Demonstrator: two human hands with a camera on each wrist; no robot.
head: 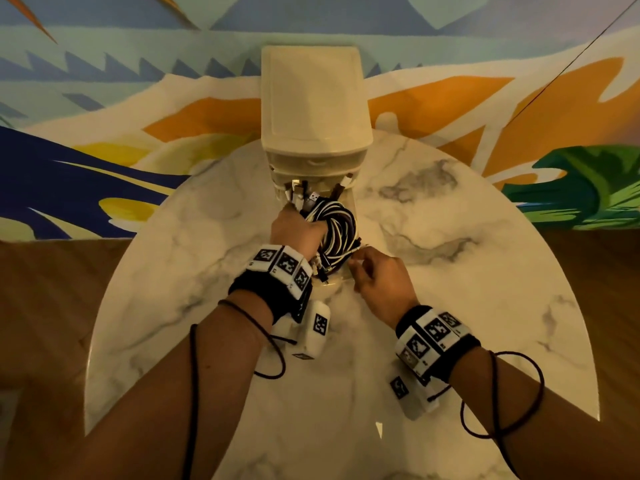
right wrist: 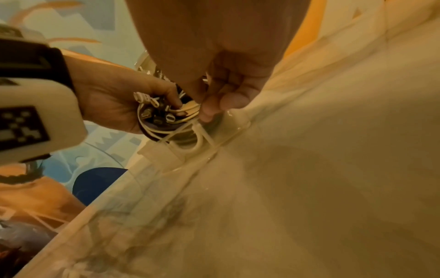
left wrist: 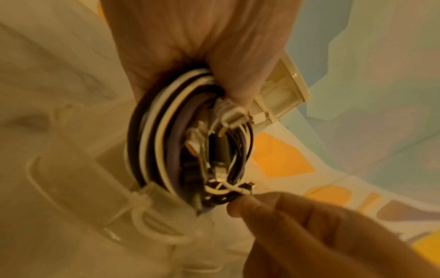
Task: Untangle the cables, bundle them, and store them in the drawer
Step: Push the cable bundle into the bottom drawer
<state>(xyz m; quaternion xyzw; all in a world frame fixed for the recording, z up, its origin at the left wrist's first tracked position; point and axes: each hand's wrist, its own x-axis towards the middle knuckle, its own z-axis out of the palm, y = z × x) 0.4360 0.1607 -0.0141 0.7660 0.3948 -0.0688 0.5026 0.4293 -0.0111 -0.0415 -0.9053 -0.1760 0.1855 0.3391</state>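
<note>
A coiled bundle of black, white and purple cables (head: 337,230) hangs over the pulled-out clear drawer (head: 352,202) of a cream drawer unit (head: 311,109). My left hand (head: 298,230) grips the coil from the left, fingers curled round it. In the left wrist view the coil (left wrist: 161,143) stands on edge, with plugs clustered inside it, under my left hand (left wrist: 202,56). My right hand (head: 358,261) pinches loose cable ends at the near side of the bundle. The right wrist view has my right hand (right wrist: 209,109) pinching thin white cable strands beside the left hand (right wrist: 114,105).
The unit stands at the far edge of a round marble table (head: 450,271). Its upper drawer (head: 317,161) is closed. The clear drawer's front handle (right wrist: 190,146) lies just below the bundle. A wooden floor and a colourful painted wall surround the table.
</note>
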